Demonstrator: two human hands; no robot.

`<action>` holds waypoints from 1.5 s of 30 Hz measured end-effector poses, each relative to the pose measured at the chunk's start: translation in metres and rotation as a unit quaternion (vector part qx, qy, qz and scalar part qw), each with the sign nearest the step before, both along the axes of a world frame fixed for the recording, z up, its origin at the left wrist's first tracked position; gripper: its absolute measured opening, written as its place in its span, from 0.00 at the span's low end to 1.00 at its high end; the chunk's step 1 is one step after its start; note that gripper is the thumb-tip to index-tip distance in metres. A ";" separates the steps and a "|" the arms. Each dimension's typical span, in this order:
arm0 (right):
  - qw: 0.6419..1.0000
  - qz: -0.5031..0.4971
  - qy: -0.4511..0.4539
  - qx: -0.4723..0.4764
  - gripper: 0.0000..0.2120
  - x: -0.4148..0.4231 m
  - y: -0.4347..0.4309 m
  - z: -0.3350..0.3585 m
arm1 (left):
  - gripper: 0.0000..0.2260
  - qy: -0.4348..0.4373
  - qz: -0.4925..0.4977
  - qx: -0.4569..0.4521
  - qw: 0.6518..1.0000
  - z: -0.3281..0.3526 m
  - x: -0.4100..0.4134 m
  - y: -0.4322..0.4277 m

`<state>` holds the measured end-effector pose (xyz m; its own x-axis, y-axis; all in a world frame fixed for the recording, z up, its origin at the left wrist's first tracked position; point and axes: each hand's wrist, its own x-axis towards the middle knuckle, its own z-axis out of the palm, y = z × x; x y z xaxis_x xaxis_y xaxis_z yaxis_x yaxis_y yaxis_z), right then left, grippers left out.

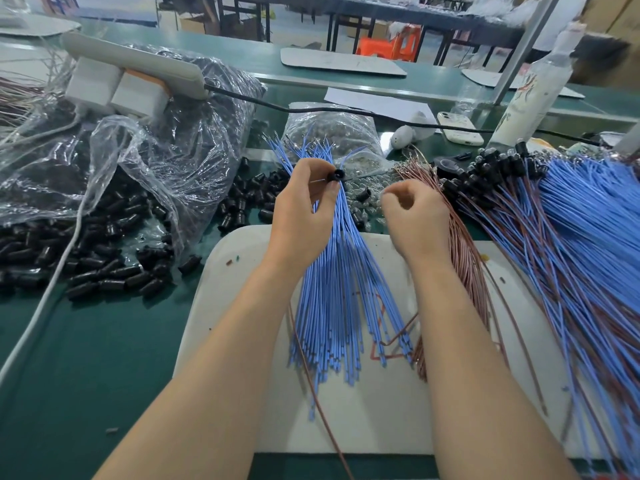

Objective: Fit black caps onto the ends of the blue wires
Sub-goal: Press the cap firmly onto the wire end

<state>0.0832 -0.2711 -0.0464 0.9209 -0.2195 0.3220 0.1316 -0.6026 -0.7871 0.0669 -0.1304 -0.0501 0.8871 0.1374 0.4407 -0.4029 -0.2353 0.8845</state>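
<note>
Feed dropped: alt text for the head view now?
The left hand pinches a small black plastic cap over a fanned bundle of thin blue wires on a white board. The right hand, fingers curled, is beside it; loose black caps lie at left.

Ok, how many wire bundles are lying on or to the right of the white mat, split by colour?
Blue-only bundle: 1
Brown-only bundle: 1
Mixed blue-and-brown pile: 1
Total: 3
</note>
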 end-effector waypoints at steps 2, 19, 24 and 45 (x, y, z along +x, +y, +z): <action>0.989 0.057 -0.028 0.132 0.05 -0.008 0.008 0.013 | 0.06 -0.003 -0.006 -0.003 1.000 0.000 0.001 0.000; 0.993 0.077 -0.092 0.007 0.05 -0.016 0.032 0.013 | 0.14 -0.014 0.021 0.084 0.996 -0.006 0.002 -0.004; 0.987 0.074 -0.138 -0.029 0.06 -0.020 0.039 0.013 | 0.04 0.011 0.096 0.123 0.988 -0.008 0.002 -0.003; 0.967 0.191 -0.102 0.138 0.11 -0.021 0.033 0.025 | 0.04 -0.033 0.048 -0.005 0.998 -0.005 0.006 0.005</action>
